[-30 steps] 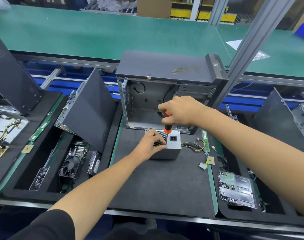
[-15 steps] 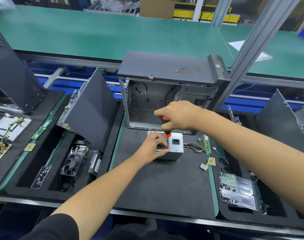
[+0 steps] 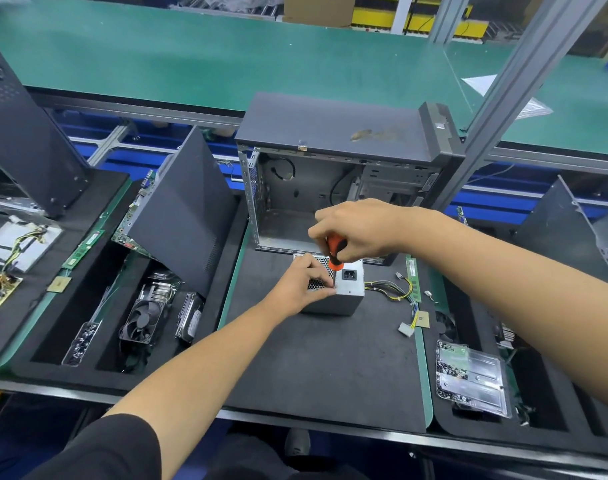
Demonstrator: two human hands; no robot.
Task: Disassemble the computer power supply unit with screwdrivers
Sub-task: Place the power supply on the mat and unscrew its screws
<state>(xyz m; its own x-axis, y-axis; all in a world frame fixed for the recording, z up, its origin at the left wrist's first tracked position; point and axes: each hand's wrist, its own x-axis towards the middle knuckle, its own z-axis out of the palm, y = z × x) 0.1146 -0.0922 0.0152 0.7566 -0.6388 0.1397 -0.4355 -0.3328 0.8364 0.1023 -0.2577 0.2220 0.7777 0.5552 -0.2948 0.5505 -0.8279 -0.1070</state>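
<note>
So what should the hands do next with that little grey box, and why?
Probably keep turning the screwdriver. The right hand grips its orange handle, tip down on the power supply, while the left hand holds the box on the mat. The cover looks closed, so a screw likely needs loosening; the screw itself is hidden.

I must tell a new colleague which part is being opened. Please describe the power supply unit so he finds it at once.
Find the open, empty grey computer case behind the black foam mat. Just before it stands the small silver metal power supply box, between both hands. Only it has a black socket, a mesh grille and yellow-black wires.
</note>
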